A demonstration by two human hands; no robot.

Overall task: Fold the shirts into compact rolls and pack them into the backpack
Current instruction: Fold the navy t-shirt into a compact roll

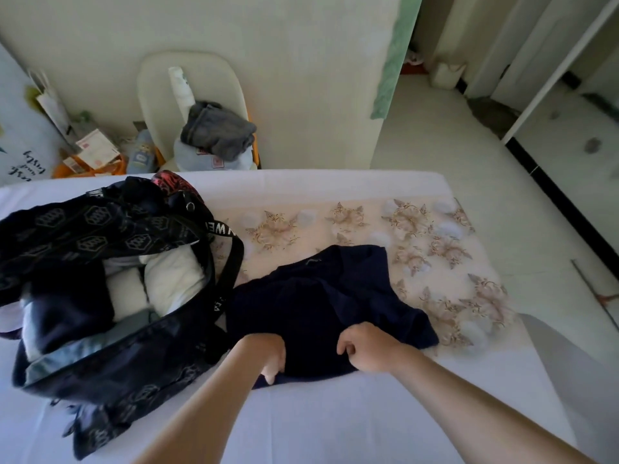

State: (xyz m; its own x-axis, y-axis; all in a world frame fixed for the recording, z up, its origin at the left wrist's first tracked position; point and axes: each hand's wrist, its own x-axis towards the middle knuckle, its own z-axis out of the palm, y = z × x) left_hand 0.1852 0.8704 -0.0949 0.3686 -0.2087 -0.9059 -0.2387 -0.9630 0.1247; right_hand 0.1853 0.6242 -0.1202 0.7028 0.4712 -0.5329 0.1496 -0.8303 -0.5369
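Navy shirt [321,296] lies on the bed [335,413], just beside the open backpack [117,373]. It looks soft, light and limp, so your left hand [268,353] and right hand [368,349], fingers curled on its near hem, should hold it evenly.

shirt [321,303]: matt navy cloth | backpack [110,229]: printed fabric | bed sheet [335,413]: smooth cloth

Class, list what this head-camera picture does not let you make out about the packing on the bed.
1. Fingertips of the left hand: hidden under the shirt, head view.
2. Inside the backpack: its flap and shadow hide how many rolls it holds.
3. Lettering on the strap: cut off by folds.
4. The shirt's label: too small to read.
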